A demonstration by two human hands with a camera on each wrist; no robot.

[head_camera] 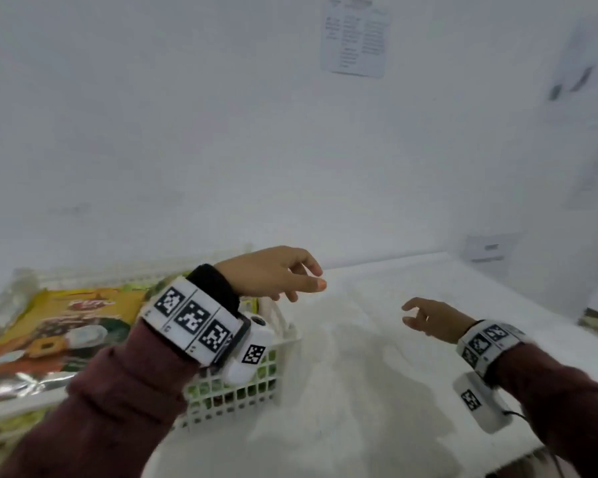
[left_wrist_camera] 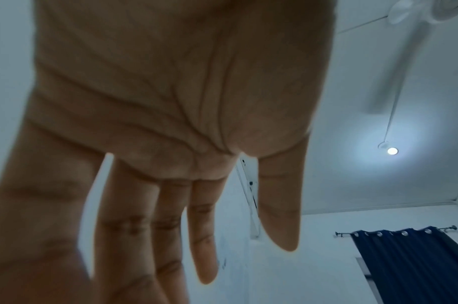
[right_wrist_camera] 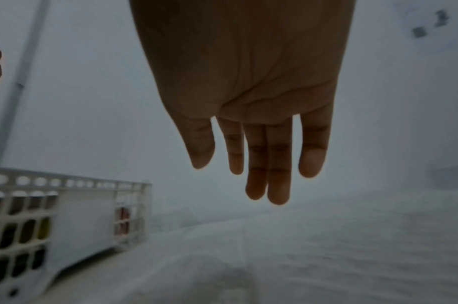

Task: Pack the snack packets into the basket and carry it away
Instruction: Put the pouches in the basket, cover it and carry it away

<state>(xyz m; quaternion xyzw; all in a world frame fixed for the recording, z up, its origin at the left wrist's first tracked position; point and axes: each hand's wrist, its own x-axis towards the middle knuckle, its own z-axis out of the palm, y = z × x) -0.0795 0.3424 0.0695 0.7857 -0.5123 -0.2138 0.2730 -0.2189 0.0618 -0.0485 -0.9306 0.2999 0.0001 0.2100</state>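
White surface (head_camera: 377,339) is seen under both hands; left hand (head_camera: 273,272) and right hand (head_camera: 432,319) are held loosely spread, empty, with the filled basket (head_camera: 242,398) beneath the left wrist.

White wall (head_camera: 187,115) with a paper notice (head_camera: 355,37), white cloth-covered bench (head_camera: 377,357), ceiling fan (left_wrist_camera: 414,12), lit bulb (left_wrist_camera: 392,151), dark blue curtain (left_wrist_camera: 414,265) on a rod
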